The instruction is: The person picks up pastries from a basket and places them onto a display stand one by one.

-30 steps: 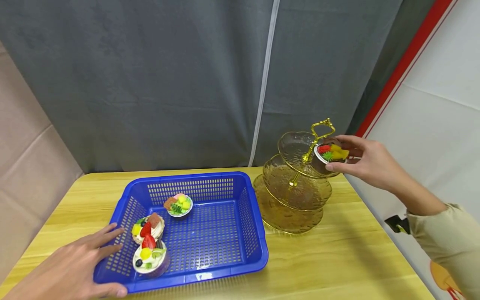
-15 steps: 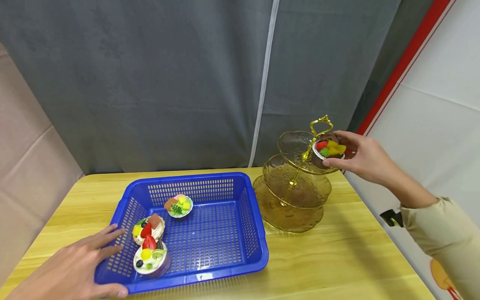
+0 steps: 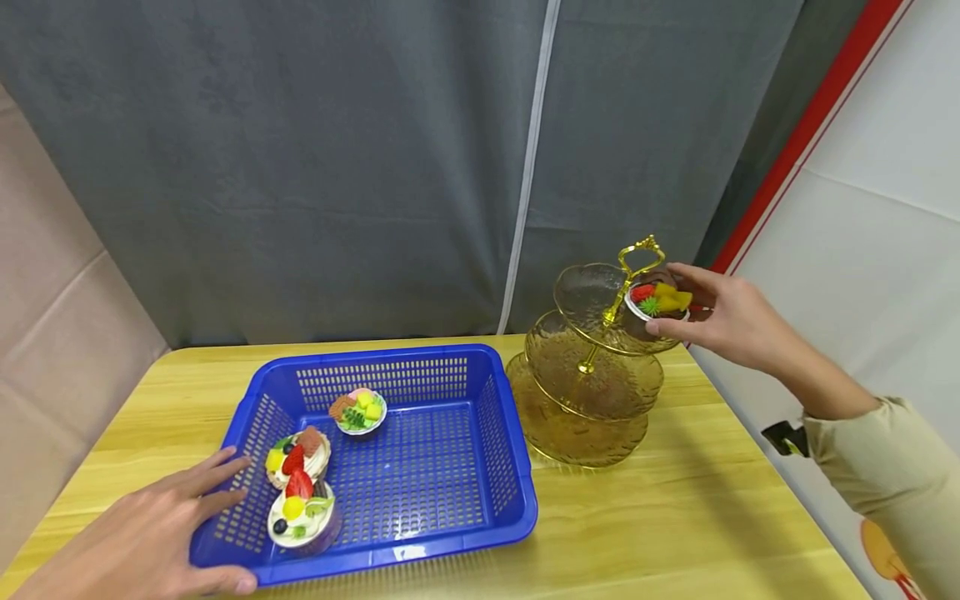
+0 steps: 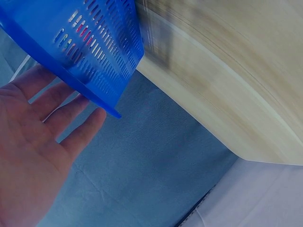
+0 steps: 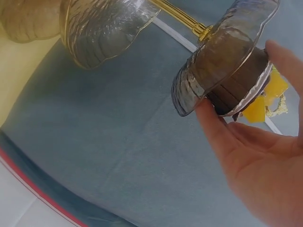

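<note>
My right hand (image 3: 723, 317) grips a chocolate cupcake (image 3: 637, 321) topped with strawberry and yellow fruit, between thumb and fingers. The cupcake is at the right side of the top tier of a gold-rimmed, three-tier glass stand (image 3: 592, 387). In the right wrist view, the dark cupcake base (image 5: 239, 87) shows against the clear top plate (image 5: 189, 90). My left hand (image 3: 150, 529) rests on the left rim of a blue plastic basket (image 3: 517, 467) with its fingers extended. The left wrist view shows those fingers straight along the rim.
Inside the basket are a fruit cupcake (image 3: 358, 412) at the back left, a strawberry-topped tart (image 3: 315, 458) and a white-cream cupcake (image 3: 300, 533). The basket and stand share a wooden table (image 3: 660, 517). Behind it hangs a grey curtain (image 3: 337, 208); a white panel (image 3: 862, 275) borders the right.
My right hand has shifted slightly left with the chocolate cupcake, closer to the stand's gold handle. The left hand and the basket have barely moved.
</note>
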{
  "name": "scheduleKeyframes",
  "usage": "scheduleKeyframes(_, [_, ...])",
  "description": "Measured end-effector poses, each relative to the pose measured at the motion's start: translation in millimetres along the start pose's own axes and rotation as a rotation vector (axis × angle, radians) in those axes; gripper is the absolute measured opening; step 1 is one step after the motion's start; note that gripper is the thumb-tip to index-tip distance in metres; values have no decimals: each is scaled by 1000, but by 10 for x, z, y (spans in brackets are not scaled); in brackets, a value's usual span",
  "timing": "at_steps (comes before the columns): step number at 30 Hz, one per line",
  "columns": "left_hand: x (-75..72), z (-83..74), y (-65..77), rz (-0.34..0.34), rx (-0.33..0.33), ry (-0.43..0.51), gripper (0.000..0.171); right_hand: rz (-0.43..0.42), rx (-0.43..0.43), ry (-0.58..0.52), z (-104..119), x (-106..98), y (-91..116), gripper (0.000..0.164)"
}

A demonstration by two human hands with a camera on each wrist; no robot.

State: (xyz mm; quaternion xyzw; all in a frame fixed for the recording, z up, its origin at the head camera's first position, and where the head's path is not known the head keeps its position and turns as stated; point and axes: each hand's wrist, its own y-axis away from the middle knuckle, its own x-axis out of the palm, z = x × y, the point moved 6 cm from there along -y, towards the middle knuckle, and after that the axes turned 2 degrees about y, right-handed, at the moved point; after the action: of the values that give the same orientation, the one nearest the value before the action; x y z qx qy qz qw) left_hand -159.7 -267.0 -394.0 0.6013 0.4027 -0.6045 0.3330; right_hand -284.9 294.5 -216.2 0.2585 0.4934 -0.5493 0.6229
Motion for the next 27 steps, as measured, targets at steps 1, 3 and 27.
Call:
scheduleKeyframes(1, [7, 5, -2, 7, -6, 2, 80, 1, -6, 2, 5, -2, 1, 85])
scheduleKeyframes(3, [21, 9, -6, 24, -18, 4, 79, 4, -10, 3, 15, -9, 11, 88])
scheduleKeyframes(27, [-9, 35, 8, -23, 9, -6, 81, -222, -409, -163, 1175, -66, -82, 96])
